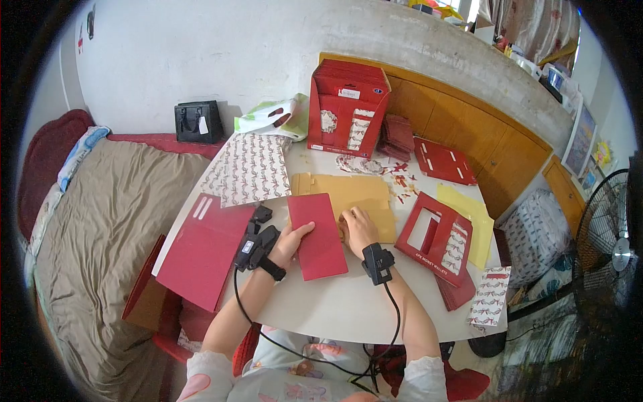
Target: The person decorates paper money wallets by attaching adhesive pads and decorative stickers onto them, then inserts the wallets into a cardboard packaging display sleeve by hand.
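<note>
Red card: the red card lies broad face up in front of the person, between the two hands. Its long axis runs away from the body, with the far end leaning slightly left.
Left hand: the left hand is closed on the card's left edge, thumb flat on the upper face; the fingers beneath are hidden.
Right hand: the right hand is curled just beside the card's right edge; cannot tell whether the fingertips pinch anything.
Table: a white table extends around the grip. Tan cardboard lies just beyond it; a large red sheet is left of it, patterned sheets far left. Red scraps are scattered beyond the right hand.
Room: a bed stands well left of the grip, a fan well right, wooden panelling beyond the table.
Display box: the red display box stands upright beyond the grip, packed with red wallets.
Window pack: right of the grip, a red window pack, printed "4PK MONEY WALLETS", shows a patterned strip; a yellow sheet lies partly beneath it.
</note>
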Tool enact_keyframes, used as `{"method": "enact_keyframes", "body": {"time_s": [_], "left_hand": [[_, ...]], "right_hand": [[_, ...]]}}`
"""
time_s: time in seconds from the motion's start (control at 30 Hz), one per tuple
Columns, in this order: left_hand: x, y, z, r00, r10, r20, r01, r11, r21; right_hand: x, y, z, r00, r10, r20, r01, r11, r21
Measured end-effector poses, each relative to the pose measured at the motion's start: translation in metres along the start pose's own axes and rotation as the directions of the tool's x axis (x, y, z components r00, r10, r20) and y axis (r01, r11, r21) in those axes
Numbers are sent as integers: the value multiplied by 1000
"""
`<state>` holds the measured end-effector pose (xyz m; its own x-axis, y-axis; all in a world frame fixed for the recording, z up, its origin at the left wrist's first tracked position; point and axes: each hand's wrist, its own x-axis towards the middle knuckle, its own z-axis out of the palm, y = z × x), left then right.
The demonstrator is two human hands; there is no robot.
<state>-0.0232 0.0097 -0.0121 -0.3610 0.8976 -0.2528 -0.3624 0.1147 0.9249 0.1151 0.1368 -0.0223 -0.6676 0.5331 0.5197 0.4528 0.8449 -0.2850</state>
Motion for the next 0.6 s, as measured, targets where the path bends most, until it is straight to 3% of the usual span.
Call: {"method": "enact_keyframes", "body": {"time_s": [0.43,0.6], "left_hand": [[-4,5,6,998,8,-54,-7,1000,21],[1,0,0,999,11,-38,-12,1000,-5]], "right_hand": [[-1,5,4,999,-33,-37,33,999,12],[-1,2,-6,999,-44,-24,47,991,121]]}}
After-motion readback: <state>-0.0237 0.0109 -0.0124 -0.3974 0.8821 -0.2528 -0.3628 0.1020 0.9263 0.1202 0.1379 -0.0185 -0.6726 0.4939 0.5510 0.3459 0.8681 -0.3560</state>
